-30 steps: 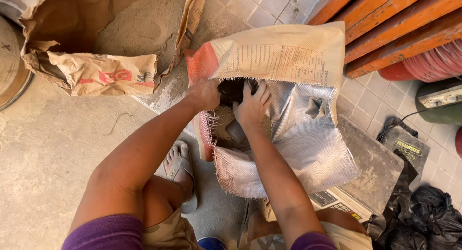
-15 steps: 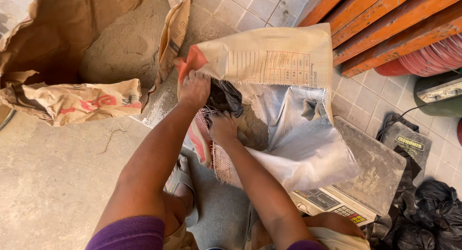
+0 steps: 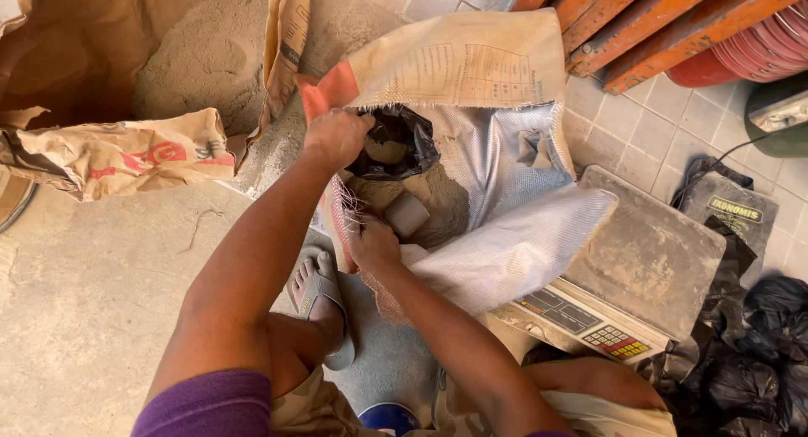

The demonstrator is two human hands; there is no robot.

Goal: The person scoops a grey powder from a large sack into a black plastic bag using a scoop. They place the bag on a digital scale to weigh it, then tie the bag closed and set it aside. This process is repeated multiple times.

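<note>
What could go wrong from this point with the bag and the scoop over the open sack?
The left hand alone holds the black bag open, so powder may miss it and spill. The right hand grips a scoop in the grey powder, which could raise dust. The sack droops onto the scale, possibly dirtying it.
</note>
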